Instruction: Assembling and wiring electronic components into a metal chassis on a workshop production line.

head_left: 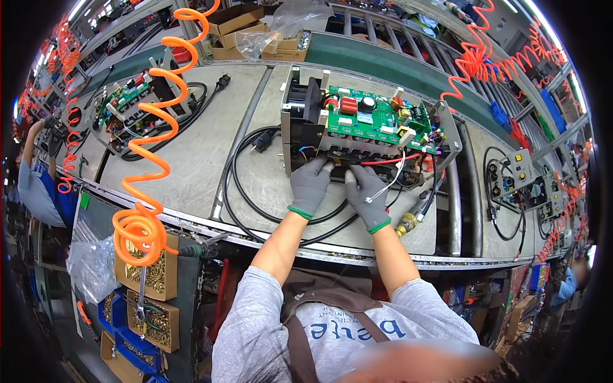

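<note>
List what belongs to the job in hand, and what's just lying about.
Apparently the job, at the grey-gloved left hand and right hand:
- open boxy metal chassis
- green rectangular circuit board
- thin red wire

Apparently lying about:
- open brown cardboard boxes
- crumpled clear plastic bag

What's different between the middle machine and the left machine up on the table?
The middle machine looks bigger; the left machine looks smaller, maybe because it's farther away. The gloved left hand and right hand are at the middle machine, but no hand touches the left machine. Both have green circuit boards.
</note>
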Tool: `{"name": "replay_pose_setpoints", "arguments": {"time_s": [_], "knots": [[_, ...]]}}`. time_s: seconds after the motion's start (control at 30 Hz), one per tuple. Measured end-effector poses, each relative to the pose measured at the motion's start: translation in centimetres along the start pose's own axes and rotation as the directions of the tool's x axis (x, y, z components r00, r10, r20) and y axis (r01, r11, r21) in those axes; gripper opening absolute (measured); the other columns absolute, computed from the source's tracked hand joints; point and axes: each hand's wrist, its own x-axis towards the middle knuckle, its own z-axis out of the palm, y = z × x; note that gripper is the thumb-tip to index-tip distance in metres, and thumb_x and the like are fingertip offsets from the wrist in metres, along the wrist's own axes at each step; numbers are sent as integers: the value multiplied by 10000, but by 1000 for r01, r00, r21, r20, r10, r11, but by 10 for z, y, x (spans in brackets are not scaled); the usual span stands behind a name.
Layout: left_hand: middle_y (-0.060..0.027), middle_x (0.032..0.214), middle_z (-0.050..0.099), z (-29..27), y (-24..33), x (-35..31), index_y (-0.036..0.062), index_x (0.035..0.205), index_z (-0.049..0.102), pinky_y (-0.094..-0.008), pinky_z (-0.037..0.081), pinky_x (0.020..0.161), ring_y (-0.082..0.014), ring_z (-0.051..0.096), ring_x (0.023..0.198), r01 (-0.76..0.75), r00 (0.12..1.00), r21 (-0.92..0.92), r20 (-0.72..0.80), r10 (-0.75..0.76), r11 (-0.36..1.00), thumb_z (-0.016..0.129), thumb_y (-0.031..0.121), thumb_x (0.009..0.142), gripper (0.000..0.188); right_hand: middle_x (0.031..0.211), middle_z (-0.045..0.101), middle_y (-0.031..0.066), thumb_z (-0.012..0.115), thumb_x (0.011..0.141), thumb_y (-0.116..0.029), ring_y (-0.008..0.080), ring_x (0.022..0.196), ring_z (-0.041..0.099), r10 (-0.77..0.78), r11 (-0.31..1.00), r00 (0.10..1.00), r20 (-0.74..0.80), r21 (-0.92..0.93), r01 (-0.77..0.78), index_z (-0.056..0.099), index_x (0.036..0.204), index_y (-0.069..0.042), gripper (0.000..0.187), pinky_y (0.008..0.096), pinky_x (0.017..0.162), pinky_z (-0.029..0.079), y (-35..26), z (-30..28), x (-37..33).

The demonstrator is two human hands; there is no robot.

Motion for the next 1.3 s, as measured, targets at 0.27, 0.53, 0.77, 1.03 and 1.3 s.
{"name": "replay_pose_setpoints", "arguments": {"time_s": [0.27,0.53,0.77,1.03,1.3], "knots": [[-138,906,712,13,-5,-7,139,1079,735,-404,536,723,-339,695,840,-152,957,309,-191,217,939,673,164,874,215,809,671,160,600,920,-244,362,760,672,-48,989,990,135,-134,66,672,1043,-89,211,460,676,532,11,5,8],[-87,888,712,14,-3,-10,140,1050,711,-408,532,631,-307,689,748,-243,894,473,-230,385,847,674,193,881,181,784,679,166,620,910,-269,381,738,671,25,983,991,128,-183,-1,697,1007,-108,203,473,670,537,12,11,9],[-70,864,712,15,-5,-9,143,1038,712,-396,522,604,-293,681,717,-242,872,529,-249,422,813,682,217,878,179,778,672,179,589,926,-241,389,742,668,-21,997,999,32,-67,23,665,982,-76,190,480,671,531,6,17,9],[-85,877,714,11,2,-7,114,1016,698,-376,549,633,-299,694,754,-295,871,401,-260,417,867,695,185,873,160,799,673,176,614,925,-288,387,783,662,2,993,976,218,-117,24,670,960,-66,232,485,710,524,5,6,15],[-85,874,714,13,-1,-7,112,1012,709,-388,537,631,-301,687,743,-270,864,438,-283,417,857,696,193,873,162,816,676,183,628,921,-285,390,794,662,20,997,963,270,-83,2,703,979,-60,244,477,711,518,10,2,20]]}}
